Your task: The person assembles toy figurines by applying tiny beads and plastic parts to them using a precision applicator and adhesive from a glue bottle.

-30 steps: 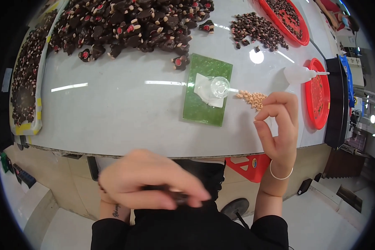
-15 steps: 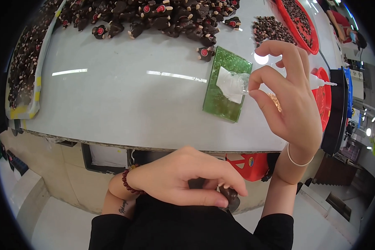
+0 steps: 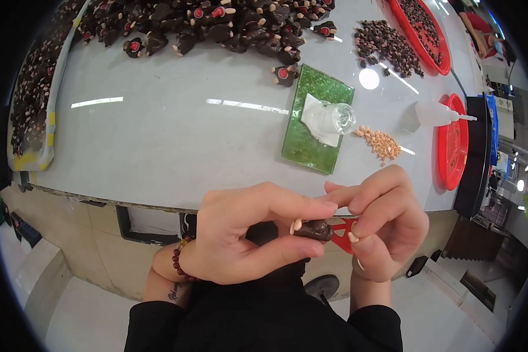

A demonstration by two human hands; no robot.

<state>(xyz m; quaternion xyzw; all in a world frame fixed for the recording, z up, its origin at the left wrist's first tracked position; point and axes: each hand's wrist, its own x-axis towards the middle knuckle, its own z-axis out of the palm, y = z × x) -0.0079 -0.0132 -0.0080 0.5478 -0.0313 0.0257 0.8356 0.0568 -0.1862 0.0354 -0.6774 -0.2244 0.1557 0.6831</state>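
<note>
My left hand (image 3: 240,229) pinches a small dark brown figurine (image 3: 315,230) between thumb and fingers, just off the table's near edge. Small cream bits stick out at the figurine's left end. Close beside it, my right hand (image 3: 396,217) holds a tiny cream piece (image 3: 352,237) between thumb and forefinger, apart from the figurine. Beyond the hands lies a green slab (image 3: 311,157) bearing a white tissue (image 3: 314,120) and a small clear glass cup (image 3: 343,118). Right of the slab is a heap of similar cream pieces (image 3: 382,145).
Many dark figurines (image 3: 234,29) are heaped at the back. A tray (image 3: 50,126) of small pieces stands left. At right are dark bits (image 3: 387,50), a red tray (image 3: 446,63), another red tray (image 3: 464,144) and a white squeeze bottle (image 3: 433,114). Another person (image 3: 481,35) is far right.
My right hand has come down from beside the glass cup toward my left hand, now with a cream piece showing in its pinch. My left hand has raised and turned the figurine.
</note>
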